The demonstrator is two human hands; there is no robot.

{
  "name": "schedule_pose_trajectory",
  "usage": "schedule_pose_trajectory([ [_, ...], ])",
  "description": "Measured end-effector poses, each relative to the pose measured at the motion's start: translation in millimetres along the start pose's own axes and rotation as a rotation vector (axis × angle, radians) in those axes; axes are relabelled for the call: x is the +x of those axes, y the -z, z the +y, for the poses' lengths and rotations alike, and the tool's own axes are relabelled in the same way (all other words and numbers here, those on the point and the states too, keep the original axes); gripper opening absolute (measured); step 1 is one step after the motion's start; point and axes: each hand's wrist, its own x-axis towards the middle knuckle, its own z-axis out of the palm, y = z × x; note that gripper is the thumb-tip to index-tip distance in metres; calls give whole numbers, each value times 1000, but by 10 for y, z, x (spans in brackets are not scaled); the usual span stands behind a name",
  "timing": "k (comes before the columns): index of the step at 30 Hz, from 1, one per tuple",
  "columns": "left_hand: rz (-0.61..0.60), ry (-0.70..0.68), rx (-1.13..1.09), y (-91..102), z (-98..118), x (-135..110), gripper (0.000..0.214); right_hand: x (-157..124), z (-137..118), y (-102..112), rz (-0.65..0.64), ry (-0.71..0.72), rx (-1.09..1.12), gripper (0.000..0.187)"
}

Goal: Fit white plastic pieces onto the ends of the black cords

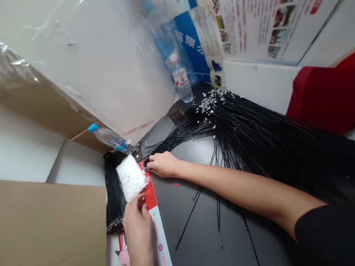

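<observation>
A clear bag of small white pieces (132,177) lies on a red-and-white printed sheet (159,225). My left hand (138,223) is at the bag's lower edge, fingers bent and thumb apart, with no grip on it showing. Beyond the bag, my right hand (164,164) rests low over the table with its fingers curled closed round the ends of thin black wires (177,138). Those wires run back to a large pile of black wires (264,143); its near ends carry small white tips. The right fingertips are partly hidden.
Left of the bag lies another bundle of black wires (115,197). A blue-capped bottle (112,138) and a white-capped bottle (182,80) stand by the wrapped panel (109,63). Brown cardboard (40,224) is at lower left. Loose wires cross the dark table (200,240). Red cloth (325,99) hangs at right.
</observation>
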Motion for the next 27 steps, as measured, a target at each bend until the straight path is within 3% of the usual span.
schedule_pose_trajectory([
  [11, 17, 35, 33, 16, 59, -41, 27, -41, 33, 7, 35, 27, 11, 24],
  [18, -47, 236, -5, 71, -13, -88, 23, -46, 8, 47, 9, 51, -27, 24],
  [23, -54, 199, 17, 75, 69, -98, 19, -61, 26, 10, 13, 68, -50, 21],
  [27, -6, 141, 67, 27, 136, -121, 20, -67, -8, -25, 143, 89, 76, 20],
])
